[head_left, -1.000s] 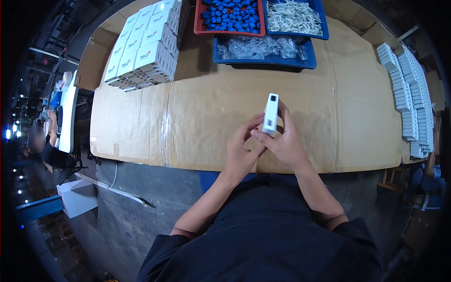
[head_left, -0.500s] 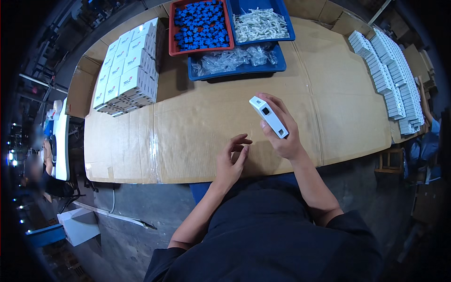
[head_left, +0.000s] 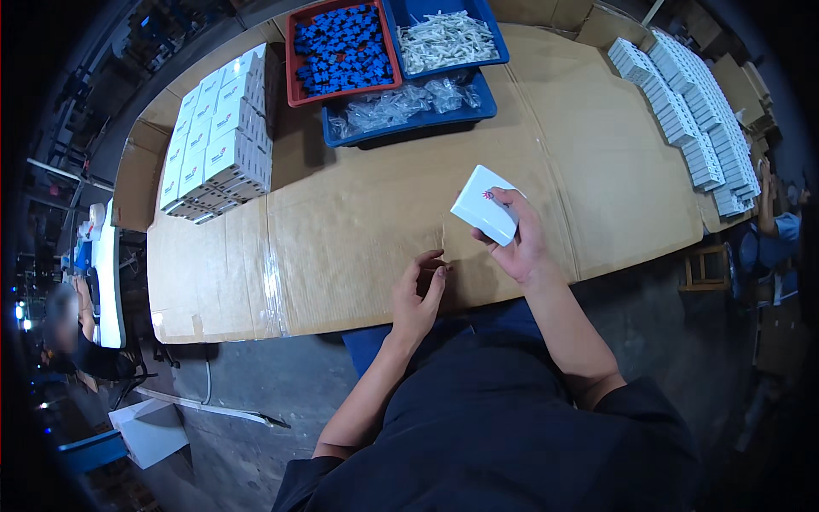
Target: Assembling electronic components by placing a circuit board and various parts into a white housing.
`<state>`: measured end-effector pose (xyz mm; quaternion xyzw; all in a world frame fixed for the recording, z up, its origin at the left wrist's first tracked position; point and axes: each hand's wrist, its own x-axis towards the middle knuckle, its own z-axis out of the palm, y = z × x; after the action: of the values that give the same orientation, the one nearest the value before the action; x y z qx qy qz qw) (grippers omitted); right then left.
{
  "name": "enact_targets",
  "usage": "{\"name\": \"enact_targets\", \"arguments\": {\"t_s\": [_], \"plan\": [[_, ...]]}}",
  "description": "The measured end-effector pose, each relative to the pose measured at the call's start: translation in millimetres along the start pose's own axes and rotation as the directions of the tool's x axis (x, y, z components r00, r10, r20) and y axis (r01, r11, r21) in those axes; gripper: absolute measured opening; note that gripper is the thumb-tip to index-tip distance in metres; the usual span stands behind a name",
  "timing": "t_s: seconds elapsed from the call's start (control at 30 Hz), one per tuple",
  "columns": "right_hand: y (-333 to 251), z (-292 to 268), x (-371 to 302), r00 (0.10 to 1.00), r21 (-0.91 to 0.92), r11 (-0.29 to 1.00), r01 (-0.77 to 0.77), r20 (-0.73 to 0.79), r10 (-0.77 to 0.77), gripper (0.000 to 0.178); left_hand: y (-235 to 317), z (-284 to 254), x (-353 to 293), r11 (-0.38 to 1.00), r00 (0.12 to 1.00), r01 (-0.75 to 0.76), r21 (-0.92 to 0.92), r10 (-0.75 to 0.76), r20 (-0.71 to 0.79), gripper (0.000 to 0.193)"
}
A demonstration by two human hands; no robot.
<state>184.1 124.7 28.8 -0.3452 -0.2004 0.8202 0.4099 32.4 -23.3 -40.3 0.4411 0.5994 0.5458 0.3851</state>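
Note:
My right hand (head_left: 524,246) grips a flat, square white plastic case (head_left: 485,206) with a small red mark on its broad face. The thumb lies over that face, and the other fingers go underneath, partly hidden. The case is tilted above the cardboard-covered table (head_left: 375,222), with its broad face turned up. To its left, near the table's front edge, my left hand (head_left: 416,300) has nothing in it; its fingers are loosely bent and apart from the thumb.
White boxes (head_left: 213,136) are stacked at the left. At the back stand a red bin (head_left: 292,64) of blue parts, a blue bin (head_left: 502,58) of white parts and another blue bin (head_left: 375,136) of clear bags. Rows of white units (head_left: 695,102) line the right; people work at both sides.
My right hand has turned the case from its narrow, slotted edge to its broad, marked face. The left hand stays nearly where it was. The whole view has shifted slightly.

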Motion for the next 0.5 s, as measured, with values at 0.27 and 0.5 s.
{"name": "enact_targets", "arguments": {"t_s": [0.27, 0.5], "plan": [[-2, -16, -24, 0.974, 0.075, 0.99, -0.123, 0.199, 0.106, 0.041, -13, 3, -26, 0.984, 0.995, -0.032, -0.175, 0.015, -0.099, 0.023], [15, -46, -44, 0.995, -0.158, 0.986, 0.06, 0.088, -0.047, 0.036, -4, -3, -34, 0.993, 0.99, -0.112, -0.047, 0.107, -0.088, 0.023]]}}
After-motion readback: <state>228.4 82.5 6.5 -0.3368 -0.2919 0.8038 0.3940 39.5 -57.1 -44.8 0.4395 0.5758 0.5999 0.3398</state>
